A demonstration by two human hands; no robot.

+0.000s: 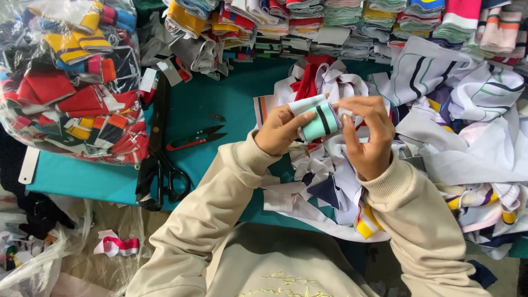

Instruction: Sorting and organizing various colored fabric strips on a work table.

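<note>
Now | left hand [279,130] grips folded mint band [320,122] | right hand [367,132] fingertips pinch it

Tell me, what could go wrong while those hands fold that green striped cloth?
The mint-green knit strip with a dark stripe is pinched between the left hand and right hand, so it might slip and unroll. If dropped, it could get lost in the pile of white striped fabric pieces. The small red-handled thread snips lie open nearby; a sleeve could snag.
</note>
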